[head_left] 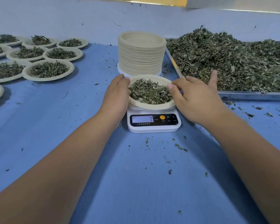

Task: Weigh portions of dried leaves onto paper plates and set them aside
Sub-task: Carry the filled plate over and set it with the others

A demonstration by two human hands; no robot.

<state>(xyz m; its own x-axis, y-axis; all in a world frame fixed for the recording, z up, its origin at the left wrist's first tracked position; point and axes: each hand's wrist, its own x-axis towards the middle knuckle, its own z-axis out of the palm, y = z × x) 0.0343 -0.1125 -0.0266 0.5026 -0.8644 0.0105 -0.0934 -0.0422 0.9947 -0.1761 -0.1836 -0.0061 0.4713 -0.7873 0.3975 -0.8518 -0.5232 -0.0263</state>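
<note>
Filled plates [48, 70] are sitting at left as the left hand [116, 92] is curling round the rim of a paper plate [150, 107] of dried leaves [149, 92] on a scale [153, 125] reading "7", beside buttons "M" and "T". The right hand [196, 101], fingers spread, is thumbing the opposite rim beside a heaped tray [249, 95].
</note>
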